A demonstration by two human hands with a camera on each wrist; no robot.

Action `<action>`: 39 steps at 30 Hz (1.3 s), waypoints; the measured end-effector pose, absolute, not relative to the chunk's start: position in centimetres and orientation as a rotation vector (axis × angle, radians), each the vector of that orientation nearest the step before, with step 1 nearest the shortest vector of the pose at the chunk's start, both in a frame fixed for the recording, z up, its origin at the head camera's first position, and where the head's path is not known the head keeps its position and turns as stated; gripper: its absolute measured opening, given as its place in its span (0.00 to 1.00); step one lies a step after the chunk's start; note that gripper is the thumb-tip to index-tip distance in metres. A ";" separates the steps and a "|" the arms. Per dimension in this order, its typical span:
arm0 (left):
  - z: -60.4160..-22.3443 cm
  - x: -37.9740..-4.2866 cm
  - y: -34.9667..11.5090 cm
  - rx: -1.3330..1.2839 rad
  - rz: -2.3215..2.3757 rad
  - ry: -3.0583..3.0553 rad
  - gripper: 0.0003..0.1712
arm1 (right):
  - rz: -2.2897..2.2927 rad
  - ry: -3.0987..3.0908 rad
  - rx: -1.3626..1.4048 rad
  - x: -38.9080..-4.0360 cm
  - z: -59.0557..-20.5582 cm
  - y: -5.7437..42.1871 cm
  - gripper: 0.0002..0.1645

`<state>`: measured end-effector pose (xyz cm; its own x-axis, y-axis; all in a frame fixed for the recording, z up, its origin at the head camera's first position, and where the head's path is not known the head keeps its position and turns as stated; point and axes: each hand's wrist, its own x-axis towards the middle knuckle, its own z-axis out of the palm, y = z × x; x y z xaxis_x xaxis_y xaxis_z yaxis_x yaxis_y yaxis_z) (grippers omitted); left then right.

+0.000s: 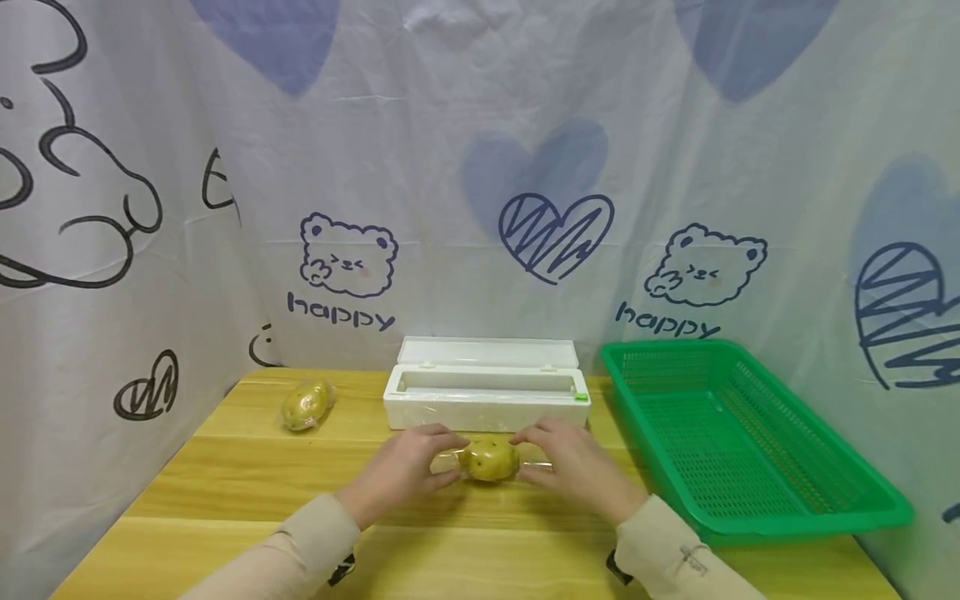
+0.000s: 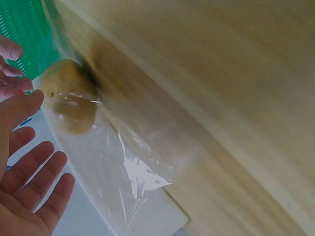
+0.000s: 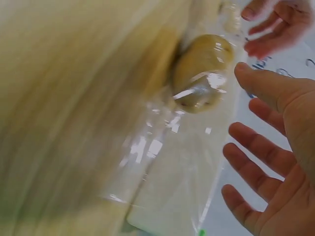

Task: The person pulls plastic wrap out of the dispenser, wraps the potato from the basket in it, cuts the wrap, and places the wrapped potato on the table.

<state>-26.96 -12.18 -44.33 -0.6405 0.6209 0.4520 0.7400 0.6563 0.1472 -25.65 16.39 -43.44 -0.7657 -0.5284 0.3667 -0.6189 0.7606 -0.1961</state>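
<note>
A potato [image 1: 489,461] lies on the wooden table between the two hands, under clear cling film [image 2: 140,167] that spreads out at its sides with shiny creases. My left hand [image 1: 408,467] is at the potato's left, its fingers loosely spread and the thumb tip close to the potato in the left wrist view. On the other side my right hand [image 1: 577,468] mirrors it, fingers apart and gently bent, thumb near the potato in the right wrist view. Right behind them stands a white cling film dispenser [image 1: 487,417], its lid raised, with a green slider [image 1: 581,397] at the right end.
Toward the table's back left sits another potato [image 1: 307,406] wrapped in film. A green plastic basket [image 1: 795,527] takes up the right side. Printed white curtains [image 1: 450,275] hang around the back and sides of the table [image 1: 247,492].
</note>
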 end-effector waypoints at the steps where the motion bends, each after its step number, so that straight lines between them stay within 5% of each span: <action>1: -44.5 -27.1 -12.1 -1.078 -0.456 -2.507 0.24 | 0.444 -2.668 0.897 -25.8 -43.7 16.3 0.25; 32: -46.4 -29.1 -11.0 -1.055 -0.563 -2.581 0.32 | 0.389 -2.728 0.868 -27.9 -45.8 14.7 0.39; 39: -46.7 -29.3 -10.6 -1.041 -0.625 -2.609 0.29 | 0.427 -2.725 0.840 -28.1 -46.0 14.2 0.35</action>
<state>-29.29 -10.57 -46.70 -0.7082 0.5881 0.3907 0.7013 0.6501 0.2926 -28.15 14.16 -45.96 -0.8000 -0.5035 0.3263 -0.5792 0.7900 -0.2010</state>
